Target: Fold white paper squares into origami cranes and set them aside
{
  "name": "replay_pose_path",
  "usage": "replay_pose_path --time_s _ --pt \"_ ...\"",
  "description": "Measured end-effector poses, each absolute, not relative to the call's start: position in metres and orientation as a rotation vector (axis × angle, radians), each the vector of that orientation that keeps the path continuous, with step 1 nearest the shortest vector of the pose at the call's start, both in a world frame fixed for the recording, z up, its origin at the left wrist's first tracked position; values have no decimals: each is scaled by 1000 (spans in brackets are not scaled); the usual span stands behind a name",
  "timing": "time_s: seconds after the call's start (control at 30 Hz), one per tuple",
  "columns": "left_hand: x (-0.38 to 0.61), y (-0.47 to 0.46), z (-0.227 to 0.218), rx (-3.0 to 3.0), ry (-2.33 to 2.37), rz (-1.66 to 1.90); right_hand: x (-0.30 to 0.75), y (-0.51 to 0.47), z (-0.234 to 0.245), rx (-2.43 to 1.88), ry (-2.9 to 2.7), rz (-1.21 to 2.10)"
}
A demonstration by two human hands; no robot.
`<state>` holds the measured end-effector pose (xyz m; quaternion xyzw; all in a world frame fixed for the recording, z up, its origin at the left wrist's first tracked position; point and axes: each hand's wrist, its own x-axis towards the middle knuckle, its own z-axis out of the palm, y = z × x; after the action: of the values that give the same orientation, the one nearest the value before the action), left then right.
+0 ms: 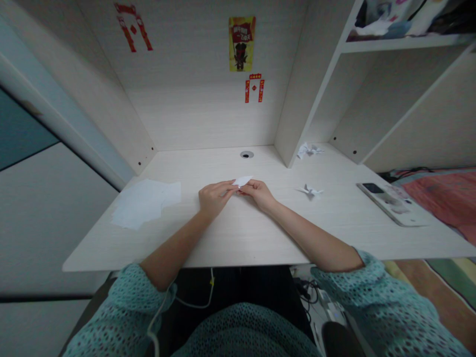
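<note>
Between my two hands is a small folded piece of white paper [243, 181], held just above the middle of the desk. My left hand [215, 197] pinches its left side, the fingers closed on it. On the other side my right hand [260, 193] grips the paper between thumb and fingers. The paper's lower part is partly hidden behind the fingertips. A folded white paper figure, like an origami crane [311, 191], sits to the right of my right hand. Farther back, by the partition, lie more folded paper figures [309, 150].
Loose white paper sheets [147, 203] lie overlapping on the left of the desk [238, 243]. A white phone-like device [392, 204] rests at the right, near a red cloth [444, 198]. An upright partition [316, 84] rises behind the crane. A cable hole [247, 154] is at the back.
</note>
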<state>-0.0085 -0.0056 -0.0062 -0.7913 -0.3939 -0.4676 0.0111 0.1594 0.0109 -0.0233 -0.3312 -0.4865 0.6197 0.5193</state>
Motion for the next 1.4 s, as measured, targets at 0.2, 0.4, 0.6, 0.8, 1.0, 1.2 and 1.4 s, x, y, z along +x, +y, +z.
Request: replay_pose_path --time_s 0.2,0.4,0.6,0.8,1.0,1.2,1.4 --pt "-8 -5 -6 -2474 -1199 -1496 159 10 -21 -807 -1184 1454" --pt "-3 -7 0 -2515 -1306 -1716 160 9 -18 -824 -1271 1378" --pt "1 -5 -1 -2559 -1640 -2088 158 7 -15 -867 -1308 1315" --pt "3 -1 -5 -2686 -1807 -2109 159 10 -22 -936 -1337 1175" --pt "4 2 -10 -2849 -2141 -2107 163 12 -24 -1037 -1497 956" --pt "3 7 -14 -2831 -2394 -2111 165 10 -22 -1054 -1596 833" --pt "-3 8 -8 -2882 -2518 -2027 162 11 -24 -1006 -1576 808"
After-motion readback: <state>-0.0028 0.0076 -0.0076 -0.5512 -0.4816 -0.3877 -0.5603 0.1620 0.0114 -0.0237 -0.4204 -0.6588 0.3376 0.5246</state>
